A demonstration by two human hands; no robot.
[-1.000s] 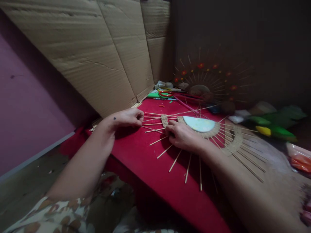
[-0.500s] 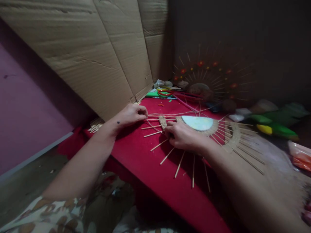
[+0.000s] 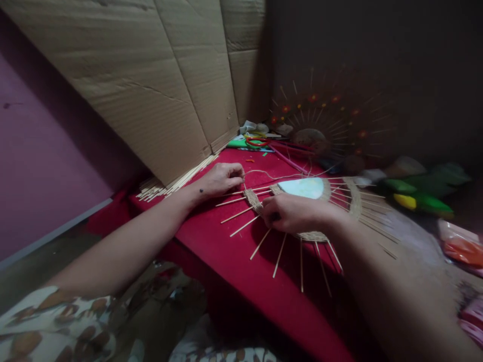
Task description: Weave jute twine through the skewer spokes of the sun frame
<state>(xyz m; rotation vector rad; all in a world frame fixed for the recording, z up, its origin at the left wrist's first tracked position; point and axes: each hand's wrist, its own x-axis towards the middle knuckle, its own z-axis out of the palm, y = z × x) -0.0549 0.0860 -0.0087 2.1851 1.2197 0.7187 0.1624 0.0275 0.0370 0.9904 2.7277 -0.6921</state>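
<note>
A half-round piece of thin wooden sticks (image 3: 279, 256) fans out over the red cloth. At its middle is a pale half disc (image 3: 304, 187), and a band of woven twine (image 3: 253, 201) runs across the sticks. My left hand (image 3: 224, 179) pinches the loose twine (image 3: 264, 173) at the left end of the band. Fingers curled, my right hand (image 3: 292, 212) grips the woven band and sticks near the disc; its fingertips are partly hidden.
A bundle of sticks (image 3: 162, 190) lies beside the cardboard sheet (image 3: 181, 75). Red-handled scissors (image 3: 257, 142) lie at the back. A finished-looking stick fan with flowers (image 3: 311, 133) leans behind. Green and yellow packets (image 3: 418, 198) and an orange packet (image 3: 462, 249) sit to the right.
My left hand has moved right, to the band's end, drawing the twine with it. The stick fan has turned slightly and shifted left under my right hand.
</note>
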